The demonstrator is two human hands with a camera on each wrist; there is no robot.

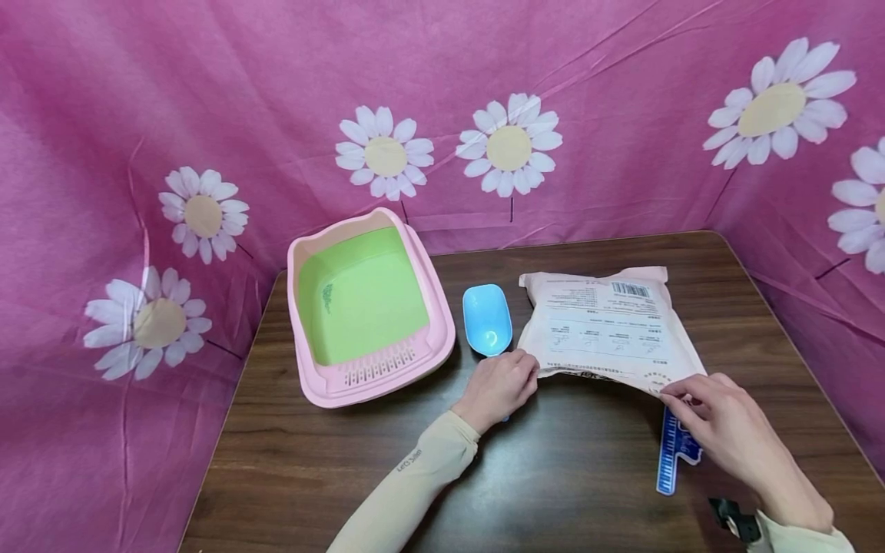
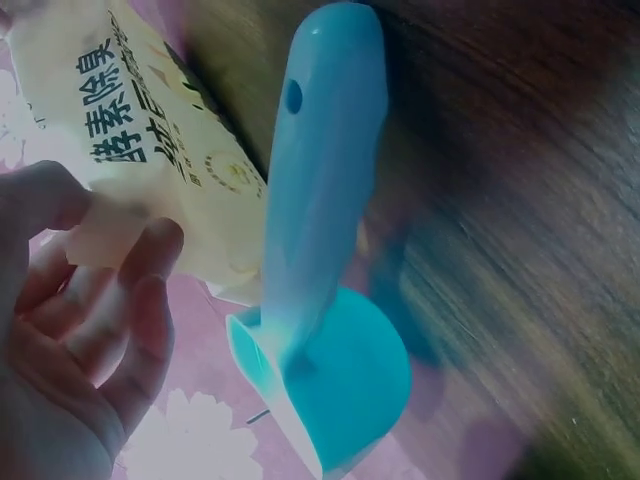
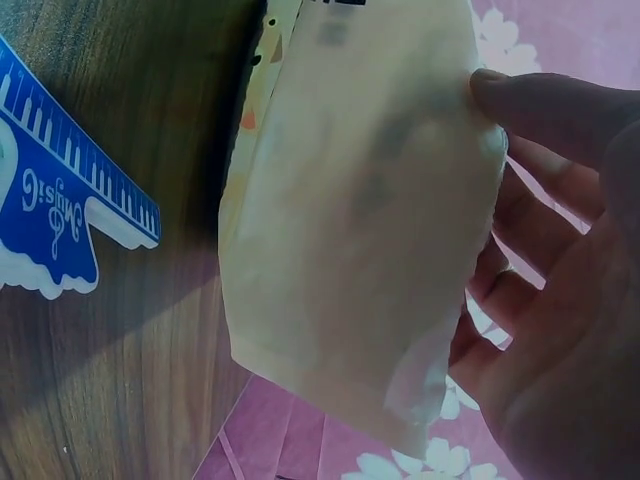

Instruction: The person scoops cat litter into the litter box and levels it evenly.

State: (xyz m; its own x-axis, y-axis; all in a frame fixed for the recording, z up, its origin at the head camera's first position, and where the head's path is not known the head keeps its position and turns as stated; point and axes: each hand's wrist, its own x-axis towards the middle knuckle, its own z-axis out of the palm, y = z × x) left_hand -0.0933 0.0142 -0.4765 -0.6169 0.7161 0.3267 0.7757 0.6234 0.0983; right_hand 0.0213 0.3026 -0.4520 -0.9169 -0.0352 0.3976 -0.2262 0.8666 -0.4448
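A pale pink printed bag (image 1: pixel 601 326), plump and sealed-looking, lies on the table with its near edge lifted. My left hand (image 1: pixel 499 388) pinches its near left corner; in the left wrist view the thumb and fingers (image 2: pixel 150 260) grip that corner. At the near right corner, my right hand (image 1: pixel 726 422) pinches the bag's edge between thumb and fingers. Just beyond the left hand lies a blue scoop (image 1: pixel 487 319), its handle mostly hidden under that hand in the head view. The left wrist view shows the handle (image 2: pixel 325 150) whole, beside the bag.
A pink litter tray (image 1: pixel 442 330) with a green inside stands at the left of the table (image 1: pixel 553 476). A blue piano-pattern ruler (image 1: pixel 667 453) marked "Music" lies near the right hand. Behind hangs a pink cloth (image 1: pixel 622 192) with daisies.
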